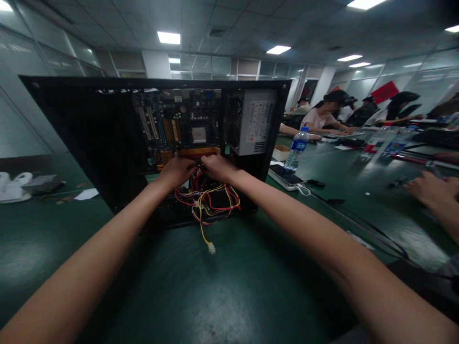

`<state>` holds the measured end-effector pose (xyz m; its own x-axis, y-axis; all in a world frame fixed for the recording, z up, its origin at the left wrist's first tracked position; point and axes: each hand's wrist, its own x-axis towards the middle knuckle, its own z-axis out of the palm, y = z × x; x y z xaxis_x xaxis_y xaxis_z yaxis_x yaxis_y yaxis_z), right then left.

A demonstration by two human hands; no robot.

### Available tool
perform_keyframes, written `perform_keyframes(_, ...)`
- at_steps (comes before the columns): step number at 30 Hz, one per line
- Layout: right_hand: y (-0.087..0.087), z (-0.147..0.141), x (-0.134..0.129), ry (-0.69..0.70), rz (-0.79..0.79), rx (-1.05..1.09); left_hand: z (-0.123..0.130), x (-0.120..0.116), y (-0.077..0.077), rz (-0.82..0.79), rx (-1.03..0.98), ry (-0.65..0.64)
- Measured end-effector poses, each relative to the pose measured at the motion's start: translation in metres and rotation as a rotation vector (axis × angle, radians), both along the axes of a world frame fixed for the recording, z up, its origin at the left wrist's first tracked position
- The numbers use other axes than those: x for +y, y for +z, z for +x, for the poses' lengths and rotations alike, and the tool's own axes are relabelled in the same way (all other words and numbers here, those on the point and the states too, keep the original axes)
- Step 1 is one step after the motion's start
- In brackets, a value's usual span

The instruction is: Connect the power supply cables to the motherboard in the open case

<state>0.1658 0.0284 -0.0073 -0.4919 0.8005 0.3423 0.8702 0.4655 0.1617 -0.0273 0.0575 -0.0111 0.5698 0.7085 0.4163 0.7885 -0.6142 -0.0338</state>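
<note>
An open black computer case [89, 138] stands on the green table in front of me, its inside facing me. Within it are the motherboard [186, 114] and, at upper right, a silver power supply [256, 122]. My left hand [176, 173] is at the board's lower edge with its fingers curled together. Close beside it, my right hand [219, 168] is closed near the orange and yellow slots [199, 151]. What the fingertips of either hand grip is hidden. Below hangs a tangle of red, yellow and black wires [215, 200], with one white connector [211, 248] dangling over the table.
Right of the case are a water bottle [297, 148], a phone on a white box [287, 177] and cables [362, 220]. Another person's hand [433, 191] is at the right edge. Left lie a grey block [43, 184] and paper [86, 194]. Several people sit behind.
</note>
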Motion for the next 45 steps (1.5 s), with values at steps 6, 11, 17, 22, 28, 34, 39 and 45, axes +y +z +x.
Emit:
perform_keyframes(6,-0.003,0.001,0.006,0.030,0.017,-0.003,0.000,0.000,0.001,-0.023,-0.007,0.004)
perform_keyframes(11,-0.005,0.000,0.008,0.036,0.052,0.004,0.001,-0.002,0.002,-0.019,-0.003,0.007)
perform_keyframes(17,-0.003,-0.001,0.004,0.011,0.042,0.005,0.001,-0.003,0.002,0.001,0.028,0.024)
perform_keyframes(22,-0.001,-0.001,0.000,0.004,0.008,-0.012,0.001,-0.001,0.001,0.017,0.060,0.028)
perform_keyframes(28,0.000,-0.001,0.001,-0.011,0.003,-0.010,0.006,-0.010,0.005,0.001,0.093,0.109)
perform_keyframes(34,-0.005,0.003,0.008,0.033,0.000,0.055,0.012,-0.017,0.009,-0.036,0.058,0.144)
perform_keyframes(39,-0.011,0.009,0.012,0.075,-0.014,0.167,0.011,-0.013,0.008,-0.048,0.027,0.132)
perform_keyframes(45,-0.014,0.011,0.011,0.044,-0.033,0.280,0.009,-0.007,0.005,-0.065,-0.014,0.058)
